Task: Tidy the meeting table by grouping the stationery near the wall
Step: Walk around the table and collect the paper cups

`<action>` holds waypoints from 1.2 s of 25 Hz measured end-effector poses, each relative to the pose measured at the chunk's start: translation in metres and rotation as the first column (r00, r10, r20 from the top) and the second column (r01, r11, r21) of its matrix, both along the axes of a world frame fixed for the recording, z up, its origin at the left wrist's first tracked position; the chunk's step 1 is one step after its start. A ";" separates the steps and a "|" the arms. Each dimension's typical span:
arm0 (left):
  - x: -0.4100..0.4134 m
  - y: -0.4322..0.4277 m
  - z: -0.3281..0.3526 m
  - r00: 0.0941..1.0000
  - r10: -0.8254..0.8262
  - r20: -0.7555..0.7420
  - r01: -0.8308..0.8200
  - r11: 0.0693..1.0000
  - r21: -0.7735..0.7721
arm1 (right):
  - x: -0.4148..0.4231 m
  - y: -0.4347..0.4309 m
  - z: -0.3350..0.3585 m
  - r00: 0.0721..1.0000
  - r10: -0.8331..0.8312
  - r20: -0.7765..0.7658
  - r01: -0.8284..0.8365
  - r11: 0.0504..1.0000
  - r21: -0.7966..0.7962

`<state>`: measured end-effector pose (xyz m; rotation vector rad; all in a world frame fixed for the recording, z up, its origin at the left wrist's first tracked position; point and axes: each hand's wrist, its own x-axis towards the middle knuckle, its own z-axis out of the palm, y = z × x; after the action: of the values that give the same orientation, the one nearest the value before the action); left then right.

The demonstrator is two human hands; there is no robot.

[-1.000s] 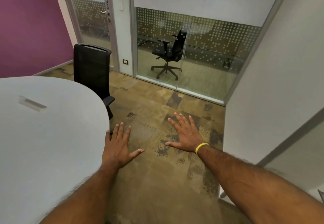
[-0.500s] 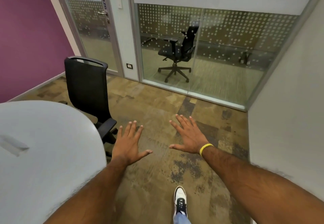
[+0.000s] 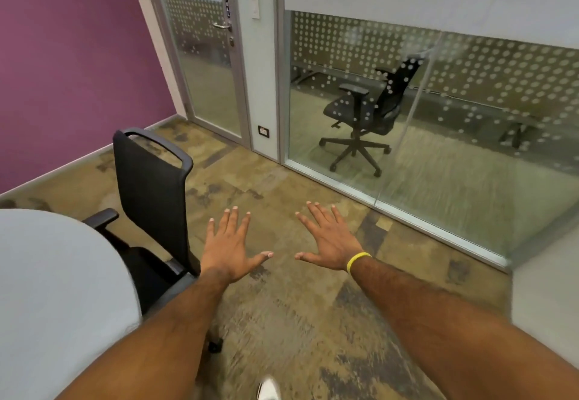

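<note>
Both hands are spread wide with straight fingers, palms down, holding nothing: the left hand (image 3: 230,249) just right of the black chair (image 3: 150,186), the right hand (image 3: 329,240) farther right. The white desk (image 3: 56,290) lies just left of the chair

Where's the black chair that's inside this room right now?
In the head view the black chair stands on the left, against the rounded edge of the white table, just left of the person's left hand, with the purple wall behind.
</note>
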<state>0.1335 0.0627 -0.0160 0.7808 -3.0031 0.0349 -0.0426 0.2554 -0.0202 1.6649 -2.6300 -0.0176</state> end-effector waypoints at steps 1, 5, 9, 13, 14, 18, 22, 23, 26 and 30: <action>-0.021 -0.018 -0.003 1.000 0.002 0.010 -0.002 1.000 -0.009 | -0.021 -0.023 -0.004 1.000 0.022 -0.007 -0.022 1.000 -0.002; -0.110 -0.111 -0.027 0.999 0.045 0.017 -0.045 0.999 0.011 | -0.114 -0.121 -0.023 0.997 0.074 -0.029 -0.073 0.997 0.038; -0.192 -0.203 -0.040 0.997 0.077 0.027 -0.079 0.994 0.076 | -0.202 -0.217 -0.017 0.994 0.107 -0.023 -0.105 0.992 0.075; -0.261 -0.292 -0.024 0.993 0.119 0.007 -0.119 0.989 0.085 | -0.278 -0.319 0.005 0.989 0.149 -0.010 -0.148 0.988 0.048; -0.276 -0.320 -0.020 0.988 0.153 -0.024 -0.150 0.985 0.084 | -0.297 -0.352 0.006 0.985 0.169 -0.027 -0.168 0.985 0.043; -0.322 -0.411 -0.013 0.972 0.233 -0.035 -0.232 0.972 0.044 | -0.357 -0.468 0.001 0.968 0.252 -0.011 -0.252 0.968 -0.002; -0.352 -0.516 -0.028 0.916 0.401 -0.006 -0.401 0.915 0.040 | -0.412 -0.603 -0.018 0.926 0.378 -0.005 -0.378 0.926 -0.006; -0.355 -0.537 -0.030 0.895 0.446 0.006 -0.446 0.894 0.037 | -0.424 -0.632 -0.021 0.915 0.404 0.008 -0.404 0.915 0.011; -0.357 -0.592 -0.029 0.807 0.591 -0.008 -0.590 0.806 0.044 | -0.445 -0.717 -0.026 0.869 0.492 0.050 -0.494 0.869 0.033; -0.348 -0.666 -0.015 0.692 0.722 -0.002 -0.721 0.692 0.038 | -0.441 -0.834 -0.021 0.780 0.623 0.053 -0.624 0.781 0.016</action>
<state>-0.2147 -0.6037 -0.0310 1.8998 -2.4588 -0.0031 -0.4837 -0.5790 -0.0415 2.4825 -1.9643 -0.0072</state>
